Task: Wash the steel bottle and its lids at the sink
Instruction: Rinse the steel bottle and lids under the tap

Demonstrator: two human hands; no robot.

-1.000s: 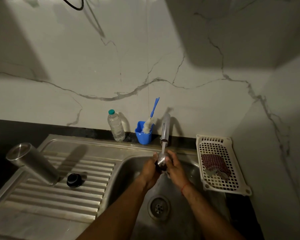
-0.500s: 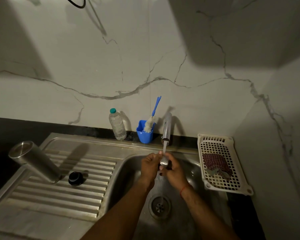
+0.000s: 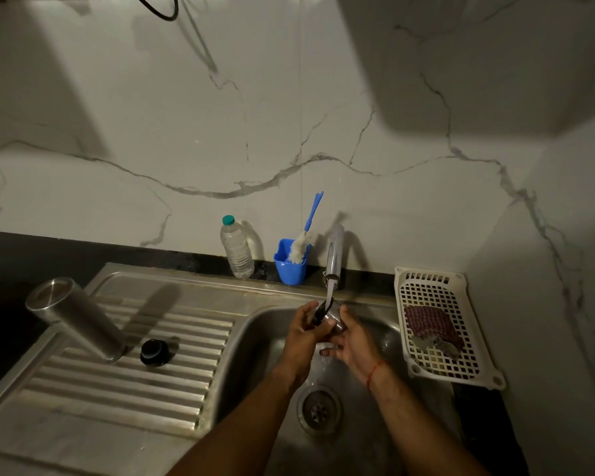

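1. Marble wall behind, steel sink (image 3: 255, 324) set in a dark desk (image 3: 11, 262).
2. Tap (image 3: 334, 257) running; my left hand (image 3: 304, 333) and right hand (image 3: 354, 341) together grip a steel lid (image 3: 332, 319) under the stream, over the basin.
3. Right hand fingers partly spread below the lid.
4. Steel bottle (image 3: 74, 317) stands upside down, tilted, on the ribbed drainboard; black lid (image 3: 154, 352) just beside it.
5. Plastic bottle (image 3: 237, 249), blue cup (image 3: 290, 266) with brush (image 3: 304, 235) at the wall; white basket (image 3: 450, 280) with cloth (image 3: 430, 326) at right.
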